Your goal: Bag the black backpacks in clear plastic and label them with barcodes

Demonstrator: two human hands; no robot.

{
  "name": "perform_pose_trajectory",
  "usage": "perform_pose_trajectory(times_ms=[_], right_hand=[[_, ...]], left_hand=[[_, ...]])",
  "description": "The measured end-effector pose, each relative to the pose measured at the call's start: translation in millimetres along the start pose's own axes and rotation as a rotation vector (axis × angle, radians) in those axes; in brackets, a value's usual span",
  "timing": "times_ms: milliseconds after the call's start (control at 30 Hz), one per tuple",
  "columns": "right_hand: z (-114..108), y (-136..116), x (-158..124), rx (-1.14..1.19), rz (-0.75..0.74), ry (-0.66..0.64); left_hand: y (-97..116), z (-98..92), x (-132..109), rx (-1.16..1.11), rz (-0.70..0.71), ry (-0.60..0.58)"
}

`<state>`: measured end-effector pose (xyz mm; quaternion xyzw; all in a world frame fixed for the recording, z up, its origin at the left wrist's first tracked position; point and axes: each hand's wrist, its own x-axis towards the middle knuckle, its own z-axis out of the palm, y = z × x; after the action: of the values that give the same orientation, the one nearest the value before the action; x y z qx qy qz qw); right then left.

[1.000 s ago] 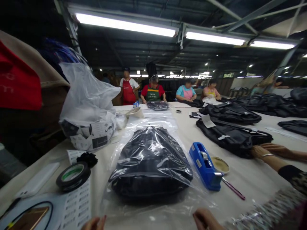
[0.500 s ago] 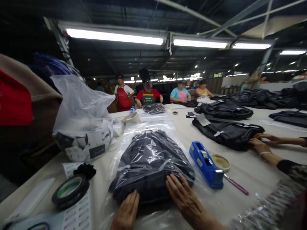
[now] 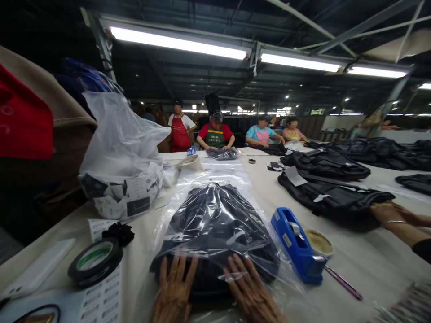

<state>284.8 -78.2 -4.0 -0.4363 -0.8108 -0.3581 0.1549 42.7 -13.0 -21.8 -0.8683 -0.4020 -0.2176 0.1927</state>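
Note:
A black bag [image 3: 215,224] lies inside a clear plastic bag [image 3: 191,179] on the table before me. My left hand [image 3: 175,282] rests flat on the near left part of it, fingers spread. On the near right part lies my right hand [image 3: 249,285], its fingers stretched out and a little apart. Neither hand grips anything. Glossy folds run across the plastic over the black bag. Just right of the bundle stands a blue tape dispenser [image 3: 298,246].
At left are a roll of black tape [image 3: 96,262], label sheets [image 3: 104,291] and a plastic sack of paper tags [image 3: 124,193]. A round dish [image 3: 319,242] sits behind the dispenser. A co-worker's hands [image 3: 397,215] touch a black bag [image 3: 336,197] at right. Several people sit or stand beyond.
Both hands have spread out flat on the wrapped bag; the left one has moved further onto it. The co-worker's hands at right have shifted. My view has turned slightly left.

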Motion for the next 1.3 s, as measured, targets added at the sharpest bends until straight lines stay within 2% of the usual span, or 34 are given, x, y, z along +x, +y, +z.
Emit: perform_pose_trajectory(times_ms=[100,167,300,433,600,767,867,967,1067,1133,1233,1300], right_hand=[[0,13,-6,-0.046,0.161,-0.093],[6,17,-14,-0.067,0.191,-0.104],[19,19,-33,-0.09,0.24,-0.06],[26,25,-46,-0.01,0.271,-0.032],[28,39,-51,0.054,0.258,-0.054],[39,36,-60,0.027,0.276,0.061],[49,30,-66,-0.023,0.315,0.056],[53,30,-66,-0.044,0.302,0.041],[45,40,-59,-0.033,0.223,0.047],[36,48,-54,-0.001,0.226,0.022],[32,56,-52,0.02,0.262,-0.038],[40,56,-58,-0.019,0.279,0.007]], left_hand=[[-14,-6.4,-3,0.021,-0.108,-0.027],[-20,-9.8,-3,0.069,-0.172,-0.056],[-21,-13.6,-1,0.154,-0.186,-0.085],[-16,-16.2,4,0.271,-0.217,-0.121],[-13,-9.5,11,0.321,-0.022,-0.042],[-20,12.7,2,0.208,0.138,0.046],[-28,24.0,-8,0.146,0.154,0.026],[-34,31.4,-12,0.141,0.117,0.119],[-32,31.2,-4,0.097,0.18,0.263],[-27,26.6,5,0.098,0.231,0.308],[-17,20.3,16,0.165,0.251,0.271],[-10,21.7,16,0.193,0.25,0.231]])
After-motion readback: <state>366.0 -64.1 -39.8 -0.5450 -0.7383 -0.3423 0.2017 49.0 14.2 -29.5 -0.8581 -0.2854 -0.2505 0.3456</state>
